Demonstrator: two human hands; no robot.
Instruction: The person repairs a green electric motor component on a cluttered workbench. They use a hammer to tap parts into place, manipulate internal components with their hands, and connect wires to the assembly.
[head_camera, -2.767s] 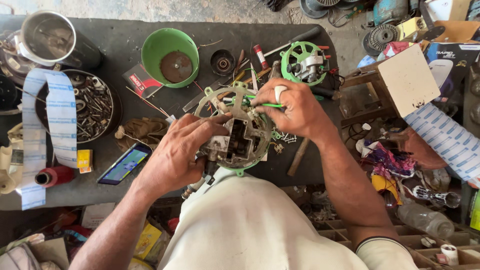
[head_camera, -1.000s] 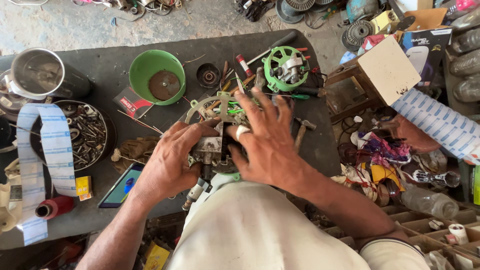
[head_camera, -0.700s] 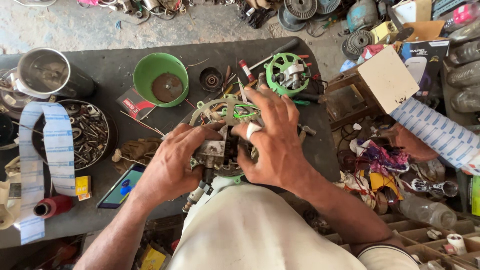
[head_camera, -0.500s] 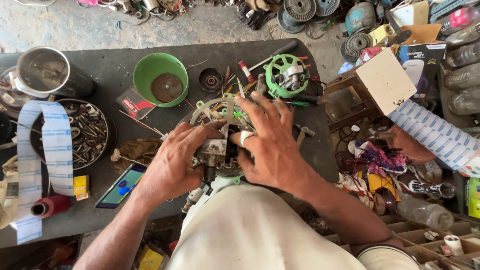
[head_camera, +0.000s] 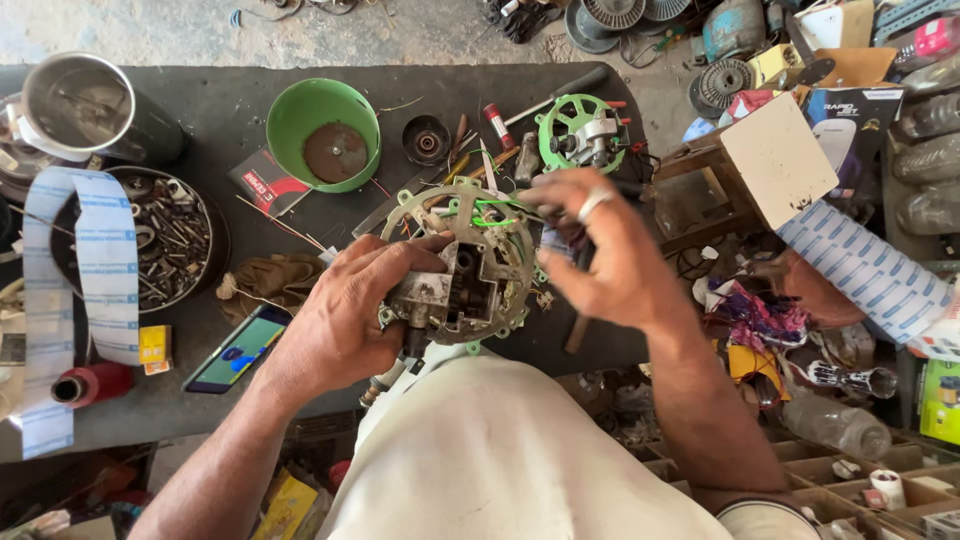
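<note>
Fingers (head_camera: 420, 262) of my left hand (head_camera: 350, 315) clamp the round motor assembly (head_camera: 462, 265) at its 9 o'clock edge, above the table (head_camera: 220, 100) centre. Half a second ago my right hand (head_camera: 610, 255) covered the assembly; it has lifted to 3 o'clock, fingers half-curled, whether around something I cannot tell. I count one green bowl (head_camera: 325, 130), one steel pot (head_camera: 85, 105), one phone (head_camera: 240, 348).

A dark workbench (head_camera: 250, 95) carries a steel pot (head_camera: 85, 105) far left, a green bowl (head_camera: 325, 130), a tray of screws (head_camera: 170, 235), a phone (head_camera: 238, 350) and a red thread spool (head_camera: 90, 385) near left.
</note>
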